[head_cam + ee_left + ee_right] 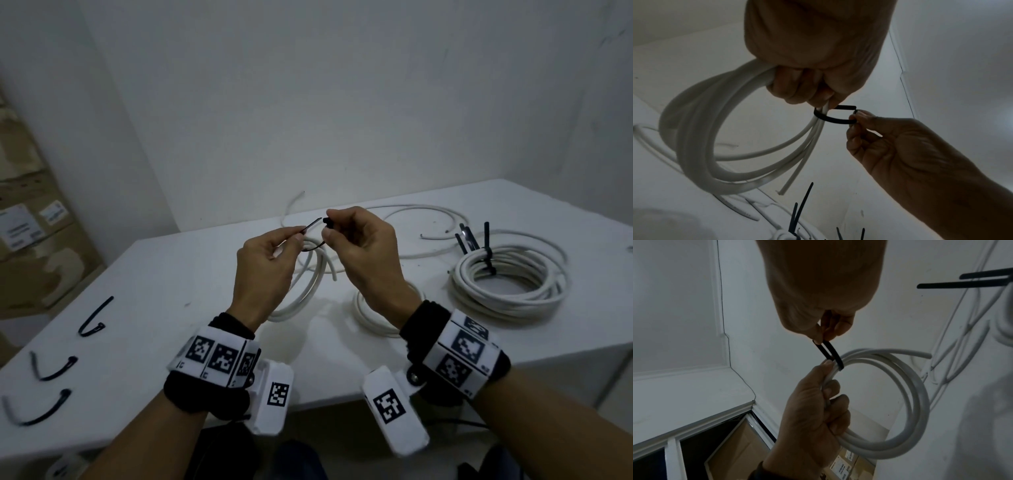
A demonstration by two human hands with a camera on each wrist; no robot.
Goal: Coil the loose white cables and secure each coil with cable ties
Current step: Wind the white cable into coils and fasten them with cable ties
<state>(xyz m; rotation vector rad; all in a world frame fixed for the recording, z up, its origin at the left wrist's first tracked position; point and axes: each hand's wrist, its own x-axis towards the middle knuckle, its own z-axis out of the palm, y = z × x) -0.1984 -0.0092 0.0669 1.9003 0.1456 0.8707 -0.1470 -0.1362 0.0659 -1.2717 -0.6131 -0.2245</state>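
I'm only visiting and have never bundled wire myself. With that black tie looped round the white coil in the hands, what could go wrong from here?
The left hand grips the small white cable coil while also pinching the tail of the black plastic cable tie. If that grip loosens, the turns may spring apart.

The right hand pinches the tie's head. The tail looks not yet threaded and could miss the head.

One loose cable end hangs outside the loop and may stay unbundled.

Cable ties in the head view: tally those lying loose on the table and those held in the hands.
Loose ties on the table: 3
Held tie, pinched between left hand and right hand: 1
Total: 4
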